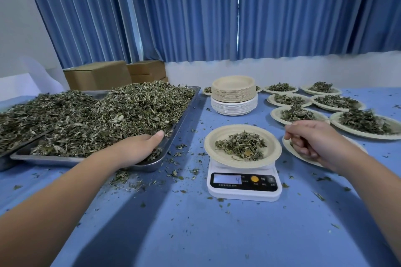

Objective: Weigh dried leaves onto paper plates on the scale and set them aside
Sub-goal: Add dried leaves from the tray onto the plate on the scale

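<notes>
Paper plate (211,143) wider than scale (244,193)

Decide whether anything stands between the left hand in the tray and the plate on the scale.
Only the low rim of the tray lies between the left hand and the plate. Beyond it is blue cloth with scattered leaf crumbs. Nothing tall blocks the way.

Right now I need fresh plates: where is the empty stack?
Head view: the plate stack stands centre table, behind the scale, right of the metal tray.
</notes>
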